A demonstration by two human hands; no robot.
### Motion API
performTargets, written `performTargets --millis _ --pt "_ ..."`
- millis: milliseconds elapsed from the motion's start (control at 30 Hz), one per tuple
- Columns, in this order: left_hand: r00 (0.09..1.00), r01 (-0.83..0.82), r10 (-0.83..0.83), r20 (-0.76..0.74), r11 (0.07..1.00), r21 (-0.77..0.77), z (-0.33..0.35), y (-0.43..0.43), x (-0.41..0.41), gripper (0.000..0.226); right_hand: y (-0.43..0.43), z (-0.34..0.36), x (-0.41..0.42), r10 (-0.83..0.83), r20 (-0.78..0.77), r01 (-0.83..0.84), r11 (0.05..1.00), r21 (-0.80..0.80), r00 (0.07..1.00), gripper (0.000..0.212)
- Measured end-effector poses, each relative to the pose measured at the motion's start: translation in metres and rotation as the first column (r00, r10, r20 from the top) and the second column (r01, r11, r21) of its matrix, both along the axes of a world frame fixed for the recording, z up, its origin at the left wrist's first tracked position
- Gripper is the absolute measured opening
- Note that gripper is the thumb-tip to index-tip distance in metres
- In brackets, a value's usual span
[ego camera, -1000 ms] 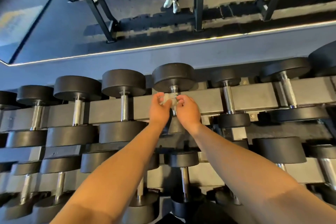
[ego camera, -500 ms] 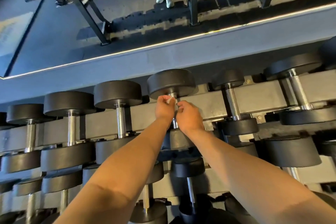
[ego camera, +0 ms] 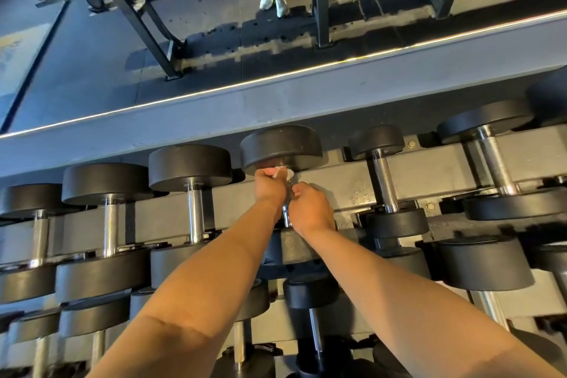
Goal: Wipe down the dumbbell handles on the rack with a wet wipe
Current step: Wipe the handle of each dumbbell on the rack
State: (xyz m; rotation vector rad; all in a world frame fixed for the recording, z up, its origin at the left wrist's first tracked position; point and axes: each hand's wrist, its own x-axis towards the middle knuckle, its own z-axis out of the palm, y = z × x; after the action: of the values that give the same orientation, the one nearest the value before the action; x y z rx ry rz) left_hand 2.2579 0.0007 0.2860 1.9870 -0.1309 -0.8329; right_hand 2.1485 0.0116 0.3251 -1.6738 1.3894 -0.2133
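While the handle (ego camera: 286, 218) is gripped from both sides, the wipe (ego camera: 282, 171) is worked at its top end.
The wipe is pinched round the handle in the curled left hand (ego camera: 270, 186), just under the far end of the dumbbell (ego camera: 280, 144) on the rack (ego camera: 337, 181). The handle is clasped lower down by the right hand (ego camera: 310, 209). For a clean result, the wipe should be wrapped fully round the steel, twisted, then drawn down its whole length.

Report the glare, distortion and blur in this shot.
Head view: the wide lens bows the light strip and rack rail; head view: chrome handles carry glare streaks; head view: the wet wipe at the left hand is soft-edged, floor shadows up top blocky.
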Motion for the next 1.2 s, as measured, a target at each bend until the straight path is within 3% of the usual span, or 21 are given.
performTargets --millis 133,300,367,467,567,667,800,967,1133,1200 --pt "0.990 0.139 -0.141 0.020 0.987 0.081 0.002 0.016 -0.002 0.017 0.000 0.004 -0.001 -0.013 0.009 0.013 1.000 0.009 1.000 0.023" --pt "0.934 0.339 -0.358 0.017 0.897 0.283 0.000 0.033 0.000 0.025 0.001 0.009 -0.002 -0.017 0.002 0.017 1.000 -0.003 1.000 0.018" --pt "0.944 0.312 -0.328 0.021 0.914 0.258 0.003 0.033 0.000 0.022 0.001 0.009 -0.001 -0.011 -0.001 0.011 1.000 -0.013 1.000 0.019" --pt "0.989 0.143 -0.145 0.005 0.985 0.100 0.008 0.024 0.002 0.007 0.001 0.008 -0.001 0.000 -0.008 0.000 1.000 -0.009 1.000 0.020" --pt "0.997 0.012 -0.012 -0.078 1.000 -0.004 0.010 0.006 0.005 0.012 0.001 0.008 -0.002 -0.010 0.000 0.010 1.000 -0.007 1.000 0.028" --pt "0.995 0.007 -0.009 -0.100 1.000 -0.023 0.007 0.002 0.004 0.019 0.000 0.007 -0.002 -0.021 0.018 0.021 1.000 0.000 1.000 0.030" --pt "0.982 0.163 -0.160 -0.103 0.986 0.023 0.007 0.021 0.001 0.024 0.001 0.005 0.000 -0.048 0.041 0.049 0.998 -0.028 0.998 0.026" --pt "0.915 0.403 -0.397 -0.073 0.887 0.226 0.014 0.033 -0.001 0.022 0.004 0.009 0.001 -0.057 0.052 0.059 0.998 -0.036 0.997 0.026" --pt "0.769 0.571 -0.638 -0.050 0.649 0.503 0.020 0.044 -0.002 0.019 0.002 0.007 -0.003 -0.041 0.055 0.043 0.999 -0.031 0.998 0.023" --pt "0.741 0.586 -0.670 -0.043 0.613 0.531 0.019 0.048 -0.002 0.021 0.001 0.006 -0.004 -0.038 0.046 0.039 0.999 -0.028 0.998 0.025"
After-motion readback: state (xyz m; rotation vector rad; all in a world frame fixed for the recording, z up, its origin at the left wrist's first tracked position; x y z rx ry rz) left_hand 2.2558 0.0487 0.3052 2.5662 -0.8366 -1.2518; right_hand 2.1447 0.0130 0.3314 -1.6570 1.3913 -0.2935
